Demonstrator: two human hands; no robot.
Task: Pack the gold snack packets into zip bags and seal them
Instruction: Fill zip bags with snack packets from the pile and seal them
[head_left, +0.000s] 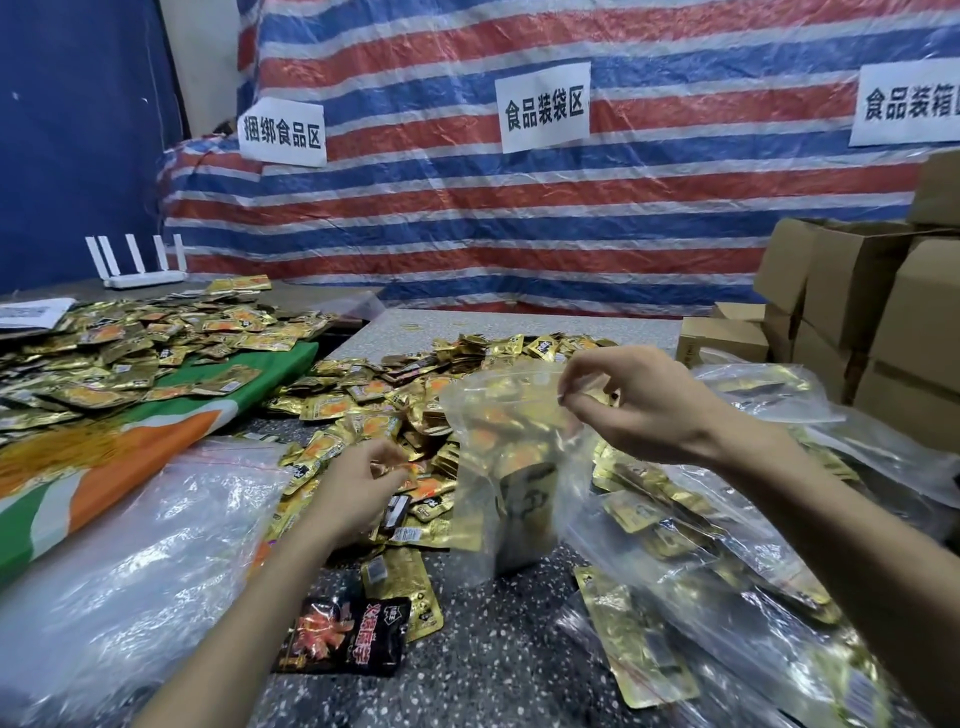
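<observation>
Gold snack packets (374, 410), probably light, slick foil best taken by a flat edge, lie heaped on the speckled table (493, 649), the left hand (358, 488) at the heap's six o'clock pinching some and the right hand (639, 410) at three o'clock pinching the rim of the limp zip bag (509, 467).

Both bare forearms are reaching in from the near edge. The left hand (361, 491), low and palm down, is curling its fingers on a gold packet (399, 472). The right hand (641, 408), raised farther right, is pinching the rim of a zip bag (511, 447) between thumb and forefinger.
</observation>
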